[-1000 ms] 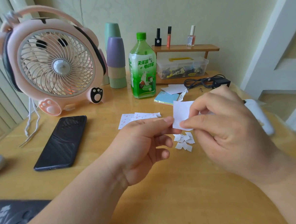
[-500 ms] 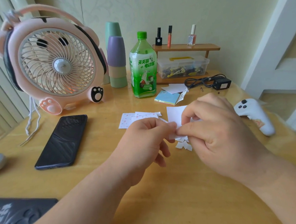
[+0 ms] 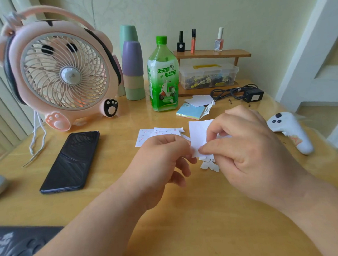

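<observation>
A small white paper square (image 3: 198, 134) is held upright above the wooden table (image 3: 112, 191). My left hand (image 3: 161, 168) pinches its lower left edge. My right hand (image 3: 251, 152) pinches it from the right, thumb and forefinger at the bottom edge, and hides the paper's right part. Several small torn white paper bits (image 3: 208, 164) lie on the table just under the hands. Patterned paper slips (image 3: 144, 136) lie flat behind my left hand.
A pink bear-shaped fan (image 3: 60, 75), stacked cups (image 3: 132, 64) and a green bottle (image 3: 163, 76) stand at the back. A black phone (image 3: 71, 161) lies on the left, a white controller (image 3: 292, 131) on the right. A sticky-note pad (image 3: 190, 111), black adapter (image 3: 254, 96) and clear box (image 3: 208, 75) sit behind.
Both hands have lowered the white paper toward the table and shifted their pinch along its bottom edge. The white controller, hidden behind my right hand a second ago, now shows.
</observation>
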A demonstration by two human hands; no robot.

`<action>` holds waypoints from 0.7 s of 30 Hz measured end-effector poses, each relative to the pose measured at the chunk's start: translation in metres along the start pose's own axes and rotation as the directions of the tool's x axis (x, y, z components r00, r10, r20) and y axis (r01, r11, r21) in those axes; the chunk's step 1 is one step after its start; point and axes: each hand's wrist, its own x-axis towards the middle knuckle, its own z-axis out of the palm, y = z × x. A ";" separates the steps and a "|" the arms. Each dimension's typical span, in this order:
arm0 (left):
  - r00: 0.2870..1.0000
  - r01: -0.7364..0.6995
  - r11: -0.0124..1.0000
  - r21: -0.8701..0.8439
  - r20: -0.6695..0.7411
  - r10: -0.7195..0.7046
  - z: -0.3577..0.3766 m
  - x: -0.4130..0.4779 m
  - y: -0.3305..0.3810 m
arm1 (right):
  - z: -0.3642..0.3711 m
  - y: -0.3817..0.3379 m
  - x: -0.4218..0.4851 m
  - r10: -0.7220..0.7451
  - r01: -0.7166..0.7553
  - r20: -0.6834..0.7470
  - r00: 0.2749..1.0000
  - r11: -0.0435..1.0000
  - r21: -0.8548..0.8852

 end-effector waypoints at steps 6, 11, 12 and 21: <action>1.000 -0.012 0.997 0.074 -0.026 0.014 0.000 0.001 -0.002 | 0.000 0.001 0.000 0.002 -0.002 0.009 1.000 1.000 -0.015; 0.996 0.086 0.992 -0.089 -0.003 -0.086 -0.002 0.003 0.000 | 0.002 -0.001 0.001 -0.030 0.030 0.019 0.999 1.000 -0.002; 0.996 0.089 0.991 -0.103 -0.019 -0.091 -0.002 0.004 0.000 | 0.003 -0.003 0.001 -0.040 0.040 0.018 0.999 0.999 0.004; 0.994 0.079 0.983 -0.164 -0.059 -0.090 0.004 0.002 -0.002 | -0.007 -0.012 0.006 -0.191 0.191 -0.085 0.978 0.981 -0.007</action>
